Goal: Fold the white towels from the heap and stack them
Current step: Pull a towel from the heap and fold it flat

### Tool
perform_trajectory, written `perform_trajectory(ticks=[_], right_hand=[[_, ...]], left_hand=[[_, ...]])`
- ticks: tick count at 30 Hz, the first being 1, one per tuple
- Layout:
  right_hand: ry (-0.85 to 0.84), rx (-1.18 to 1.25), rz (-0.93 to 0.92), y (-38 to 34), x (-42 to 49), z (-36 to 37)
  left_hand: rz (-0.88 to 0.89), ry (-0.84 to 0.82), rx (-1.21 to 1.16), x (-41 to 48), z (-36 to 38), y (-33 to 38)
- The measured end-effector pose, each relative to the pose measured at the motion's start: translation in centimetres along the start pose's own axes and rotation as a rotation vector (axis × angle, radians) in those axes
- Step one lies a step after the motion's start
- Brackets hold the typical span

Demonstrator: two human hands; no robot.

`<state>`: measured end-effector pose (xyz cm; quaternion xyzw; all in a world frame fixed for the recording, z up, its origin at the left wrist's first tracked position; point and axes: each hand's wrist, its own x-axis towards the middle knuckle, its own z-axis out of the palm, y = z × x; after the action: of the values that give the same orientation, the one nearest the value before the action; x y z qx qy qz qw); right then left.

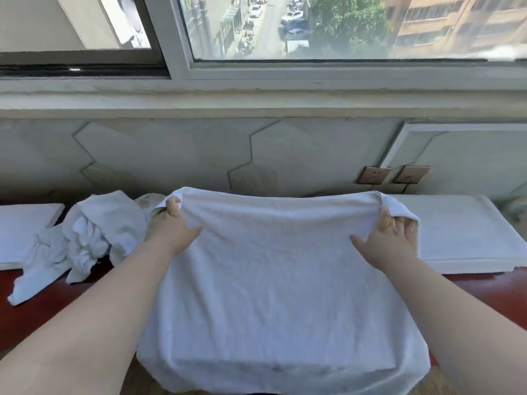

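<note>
A white towel (279, 269) is stretched out flat in front of me, its near part draped over a box-shaped thing underneath. My left hand (174, 226) grips its far left corner, with the cloth wrapped over the fingers. My right hand (390, 238) grips the far right corner the same way. To the left lies the heap of crumpled white towels (85, 238) on the dark red tabletop (42, 312). Folded white towels (467, 238) lie flat at the right, just beyond my right hand.
A white flat slab (25, 229) sits at the far left of the table. Behind the table is a wall with hexagon panels and two sockets (393, 175), with a cable hanging from one. Above runs a windowsill (256, 101) under a window.
</note>
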<state>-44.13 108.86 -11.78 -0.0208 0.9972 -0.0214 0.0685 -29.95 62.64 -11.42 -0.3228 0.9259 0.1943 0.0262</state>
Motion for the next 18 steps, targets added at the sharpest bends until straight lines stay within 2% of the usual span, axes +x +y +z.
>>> perform_trajectory(ticks=[5, 9, 13, 15, 18], right_hand=[[-0.133, -0.022, 0.085, -4.1, 5.6, 3.2], [-0.227, -0.060, 0.129, -6.2, 9.4, 7.1], [-0.269, -0.021, 0.159, -7.0, 12.4, 10.2], [-0.262, -0.003, 0.164, -7.0, 13.6, 11.5], [-0.281, 0.035, 0.178, -7.6, 15.2, 13.3]], left_hand=[[0.028, -0.126, 0.070, 8.3, 4.3, 0.0], [0.067, -0.162, 0.109, 12.7, 8.0, -0.8], [0.021, -0.242, 0.140, 15.3, 11.6, -2.4], [-0.010, -0.237, 0.130, 16.2, 12.9, -2.8], [-0.012, -0.148, 0.115, 16.3, 14.2, -2.5]])
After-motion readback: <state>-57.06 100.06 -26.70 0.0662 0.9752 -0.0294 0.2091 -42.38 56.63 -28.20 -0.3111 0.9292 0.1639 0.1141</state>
